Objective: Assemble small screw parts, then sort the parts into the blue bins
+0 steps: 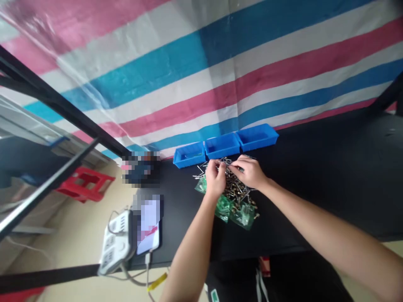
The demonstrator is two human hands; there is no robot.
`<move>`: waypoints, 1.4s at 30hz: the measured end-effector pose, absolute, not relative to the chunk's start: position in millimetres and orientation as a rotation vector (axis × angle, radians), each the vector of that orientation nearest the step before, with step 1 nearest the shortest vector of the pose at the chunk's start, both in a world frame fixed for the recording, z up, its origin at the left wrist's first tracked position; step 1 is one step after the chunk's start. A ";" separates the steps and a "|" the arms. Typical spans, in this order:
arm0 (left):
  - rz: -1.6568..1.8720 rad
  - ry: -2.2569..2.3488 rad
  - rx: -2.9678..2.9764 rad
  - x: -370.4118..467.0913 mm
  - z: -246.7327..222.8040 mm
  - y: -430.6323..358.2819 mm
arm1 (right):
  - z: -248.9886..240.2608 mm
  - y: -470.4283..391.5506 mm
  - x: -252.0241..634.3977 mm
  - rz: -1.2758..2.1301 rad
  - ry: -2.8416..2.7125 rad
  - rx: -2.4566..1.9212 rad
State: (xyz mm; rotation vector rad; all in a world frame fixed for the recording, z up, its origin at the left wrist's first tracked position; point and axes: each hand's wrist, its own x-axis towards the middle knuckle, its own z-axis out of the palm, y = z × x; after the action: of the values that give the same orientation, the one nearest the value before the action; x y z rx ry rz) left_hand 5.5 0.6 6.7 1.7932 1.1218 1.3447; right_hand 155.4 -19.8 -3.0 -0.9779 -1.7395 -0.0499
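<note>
A heap of thin metal pins with brownish ends, like small screws or nails (236, 188), lies on the black table, with green plastic bags (242, 214) at its near side. Over the heap's far part, my left hand (215, 176) is closed, thumb against the fingers. Close by on the right, my right hand (248, 171) is closed in a pinch, its fingertips almost meeting those of the left. Whatever sits between the fingertips is too small and blurred to name. Just beyond my hands stand blue trays: a left (178, 161), a middle (222, 151) and a right one (258, 144).
A striped plastic sheet (189, 94) hangs behind the black table (315, 167). To the left are a phone (149, 226) on a cable, a white power strip (116, 241) at the edge and a partly blurred dark object (141, 167). A red stool (86, 184) stands on the floor.
</note>
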 end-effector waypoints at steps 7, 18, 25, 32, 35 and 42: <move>1.300 1.139 1.821 3.1 12.1 0.1 | -1.6 -23.2 156.8 -0.043 -1.755 -0.994; 1.227 1.266 2.023 -1.9 29.4 5.3 | 8.1 -19.2 154.0 -0.061 -1.970 -1.093; 1.277 1.273 2.079 -3.9 13.1 20.8 | 3.7 -3.6 160.3 -0.202 -2.011 -1.200; 1.264 1.299 2.179 2.4 22.6 6.8 | 1.5 -13.3 166.5 0.036 -1.865 -1.109; 1.253 1.290 2.173 2.6 17.0 5.4 | -0.4 -16.6 166.6 0.103 -1.862 -1.096; 1.211 1.298 2.154 1.8 13.1 4.3 | 2.5 -20.1 165.5 0.280 -1.772 -1.168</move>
State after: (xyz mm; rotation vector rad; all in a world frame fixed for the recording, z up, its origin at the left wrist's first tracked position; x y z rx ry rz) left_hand 1.8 4.3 13.1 2.1543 1.2979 1.2112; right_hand 165.5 -20.1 2.5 -1.1679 -1.7719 0.2802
